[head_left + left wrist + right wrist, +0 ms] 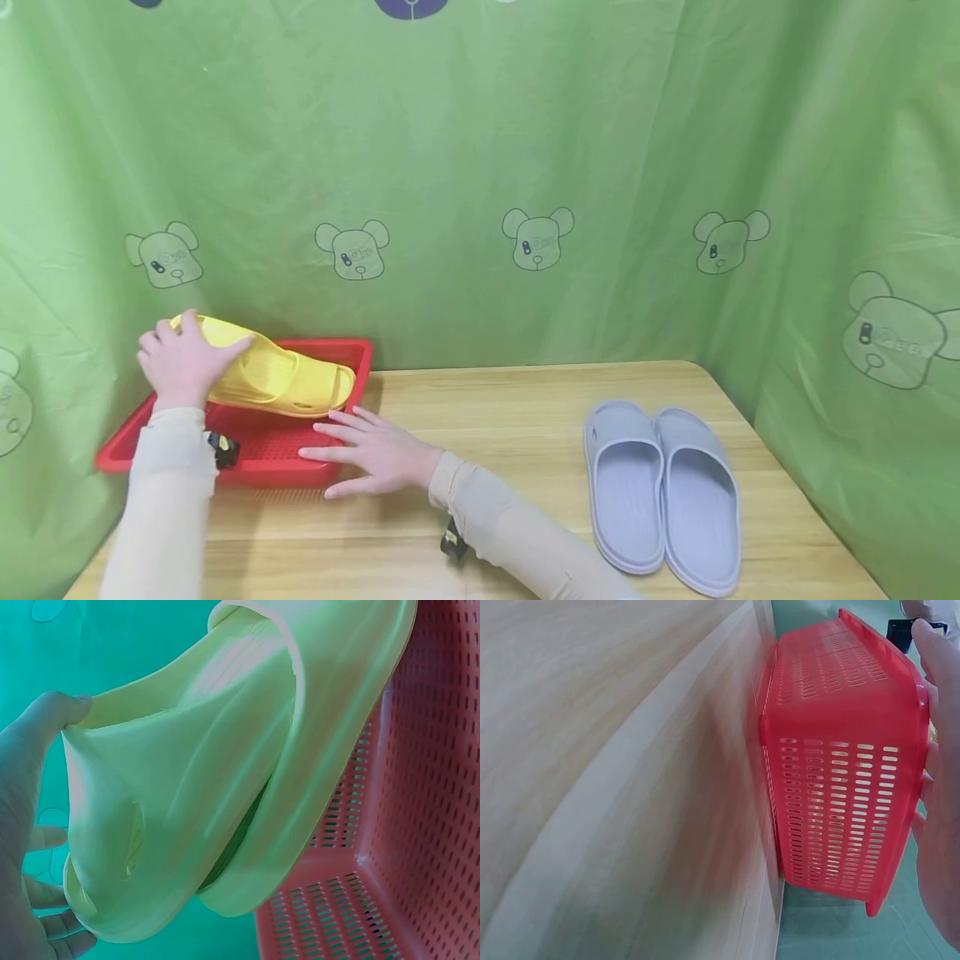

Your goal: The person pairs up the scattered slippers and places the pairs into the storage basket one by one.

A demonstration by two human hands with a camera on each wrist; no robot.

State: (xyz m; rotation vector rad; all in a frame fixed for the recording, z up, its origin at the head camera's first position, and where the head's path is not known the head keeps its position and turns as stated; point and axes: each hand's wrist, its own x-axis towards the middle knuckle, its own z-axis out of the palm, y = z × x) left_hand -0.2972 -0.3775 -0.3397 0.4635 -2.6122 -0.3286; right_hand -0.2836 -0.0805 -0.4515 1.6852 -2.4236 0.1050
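My left hand (182, 364) grips a pair of yellow slippers (311, 385) over the red basket (296, 477) at the table's left. In the left wrist view the slippers (172, 787) are nested together, the thumb on one side and the fingers on the other. They slant across the basket, their far ends by its right wall. My right hand (378, 454) spreads its fingers over the basket's near right corner, fingertips close to the slippers and holding nothing. From the right wrist, that hand (941, 772) overlaps the rim of the slotted basket (840, 817).
Two grey slippers (626, 500) lie side by side on the right part of the wooden table (480, 408). A green curtain (465, 150) with bear heads hangs behind the table and along both sides, close to the basket at the left.
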